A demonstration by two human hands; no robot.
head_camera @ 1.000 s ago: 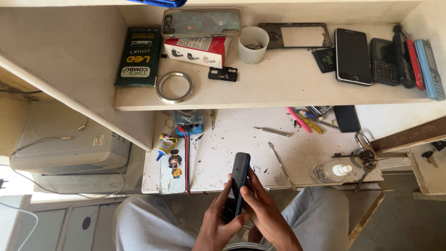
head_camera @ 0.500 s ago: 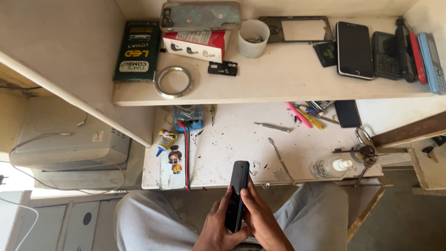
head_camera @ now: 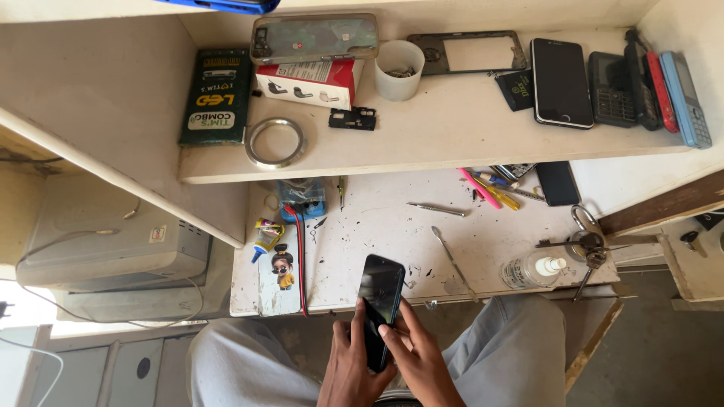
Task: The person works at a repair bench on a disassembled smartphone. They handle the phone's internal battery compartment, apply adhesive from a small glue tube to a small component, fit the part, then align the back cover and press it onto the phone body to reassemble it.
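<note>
Both hands hold a dark smartphone [head_camera: 379, 305] over the lap, just below the bench edge. Left hand [head_camera: 353, 365] wraps its lower half from the left w/ fingers closed round the edge; right hand [head_camera: 419, 362] cups it from the right, fingertips [head_camera: 386, 329] pressed on the glass approx mid-screen, so both grips are closed on the phone. Vs the earlier frames: the phone was held near edge-on, a thin dark bar; now it's turned so the screen faces up and tilts right, top corner overlapping the bench front. Hands sit a bit lower and closer together; right fingers have come onto the face. Judging by that, the work has gone from turning the phone over to checking or pressing its screen. Just above the grip: white worktop [head_camera: 377, 218], scratched, w/ a metal spudger [head_camera: 451, 256] up-right of the phone, tweezers [head_camera: 436, 209] beyond. Left of grip: a sticker card [head_camera: 281, 270], red and black leads [head_camera: 300, 256]. Far right: clear bottle [head_camera: 532, 269], keys [head_camera: 588, 243]. Higher up, shelf [head_camera: 452, 128] w/ a white cup [head_camera: 399, 69], metal ring [head_camera: 275, 142], several phones – same places as before, allowing for camera shift.
</note>
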